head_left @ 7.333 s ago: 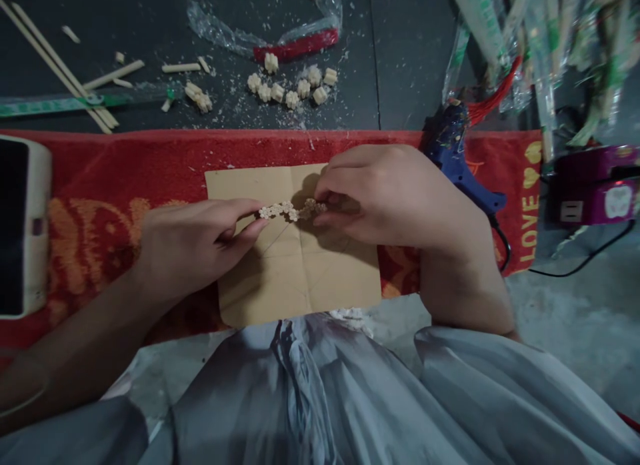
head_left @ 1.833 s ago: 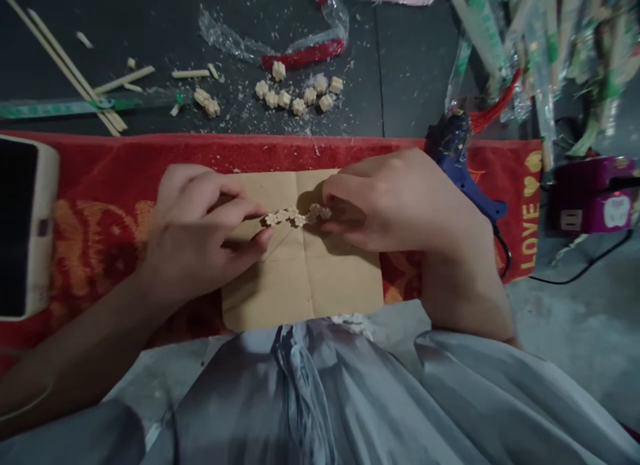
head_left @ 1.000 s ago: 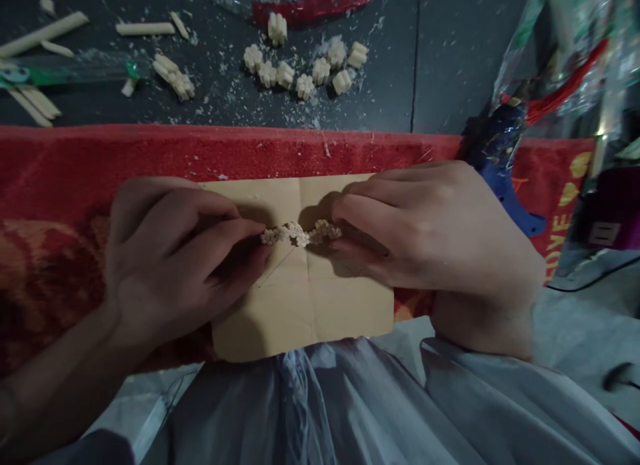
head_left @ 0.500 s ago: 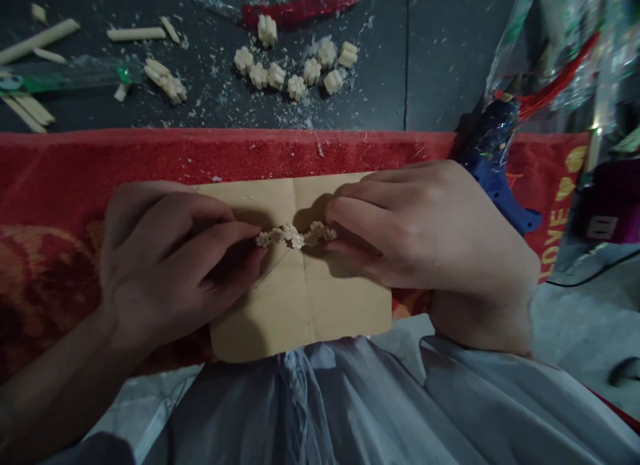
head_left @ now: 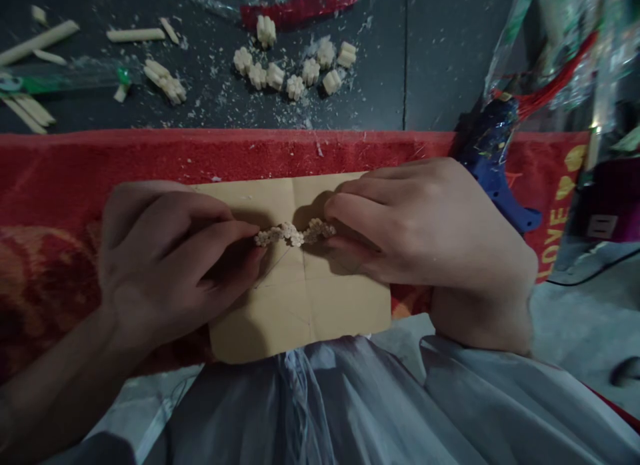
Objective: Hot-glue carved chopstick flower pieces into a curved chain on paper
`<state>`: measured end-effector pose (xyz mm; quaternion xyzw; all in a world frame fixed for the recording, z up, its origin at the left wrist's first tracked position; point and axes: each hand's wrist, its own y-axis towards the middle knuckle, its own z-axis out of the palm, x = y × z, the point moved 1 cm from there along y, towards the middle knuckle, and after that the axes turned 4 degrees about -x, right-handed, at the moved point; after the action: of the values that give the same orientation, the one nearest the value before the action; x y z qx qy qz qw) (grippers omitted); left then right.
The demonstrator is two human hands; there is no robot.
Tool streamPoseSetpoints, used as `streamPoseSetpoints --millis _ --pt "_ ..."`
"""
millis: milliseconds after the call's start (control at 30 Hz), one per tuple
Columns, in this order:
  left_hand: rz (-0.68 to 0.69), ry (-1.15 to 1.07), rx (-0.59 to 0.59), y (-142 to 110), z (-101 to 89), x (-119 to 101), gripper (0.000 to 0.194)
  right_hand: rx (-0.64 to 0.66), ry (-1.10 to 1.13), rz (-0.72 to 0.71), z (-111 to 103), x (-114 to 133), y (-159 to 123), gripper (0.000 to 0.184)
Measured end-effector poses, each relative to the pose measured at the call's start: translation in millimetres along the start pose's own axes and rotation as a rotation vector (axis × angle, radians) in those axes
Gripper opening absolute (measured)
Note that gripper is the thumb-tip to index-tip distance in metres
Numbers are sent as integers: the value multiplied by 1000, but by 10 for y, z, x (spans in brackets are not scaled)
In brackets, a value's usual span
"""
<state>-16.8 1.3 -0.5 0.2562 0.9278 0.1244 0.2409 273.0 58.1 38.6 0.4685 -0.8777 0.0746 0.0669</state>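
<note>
A short chain of small pale flower-shaped pieces [head_left: 293,234] spans the space between my two hands in a wavy line. My left hand [head_left: 175,252] pinches its left end between thumb and forefinger. At the other end, the thumb and fingers of my right hand [head_left: 395,232] close on the last piece, partly hiding it. Beneath the chain lies a creased tan sheet [head_left: 345,312], with both hands casting shadows on it. Thin hair-like strands show on the sheet just below the chain.
Several chunkier flower-shaped pieces [head_left: 295,87] stand on the dark table beyond the red cloth [head_left: 280,148]. Pale sticks [head_left: 135,34] lie at upper left. A blue glue gun [head_left: 493,152] rests right of my right hand, near clear plastic wrapping [head_left: 555,52].
</note>
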Motion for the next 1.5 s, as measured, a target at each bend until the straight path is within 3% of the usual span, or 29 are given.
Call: streamPoseSetpoints --millis 233,333,467,600,733,867,1067,1233,1500 --pt "-43 0 -17 -29 18 3 27 -65 20 12 4 -14 -9 27" --pt "-103 -2 2 -56 24 11 32 -72 35 45 -4 -27 -27 36" --pt "-136 14 8 -87 0 29 22 -107 18 66 -6 -40 -50 47" --pt "-128 20 5 -57 -19 76 26 -202 -6 134 3 -51 -28 50" --pt "-2 2 -109 25 28 107 17 -190 -35 282 5 -56 39 43" --pt "80 8 -265 74 106 146 23 -134 -68 363 29 -75 110 37" --pt "208 15 -386 101 161 247 31 -139 -81 429 54 -136 173 38" --pt "57 21 -154 158 142 333 33 -224 -73 415 -11 -52 102 34" --pt "76 -21 -131 250 197 389 31 -243 -11 500 25 205 -252 33"
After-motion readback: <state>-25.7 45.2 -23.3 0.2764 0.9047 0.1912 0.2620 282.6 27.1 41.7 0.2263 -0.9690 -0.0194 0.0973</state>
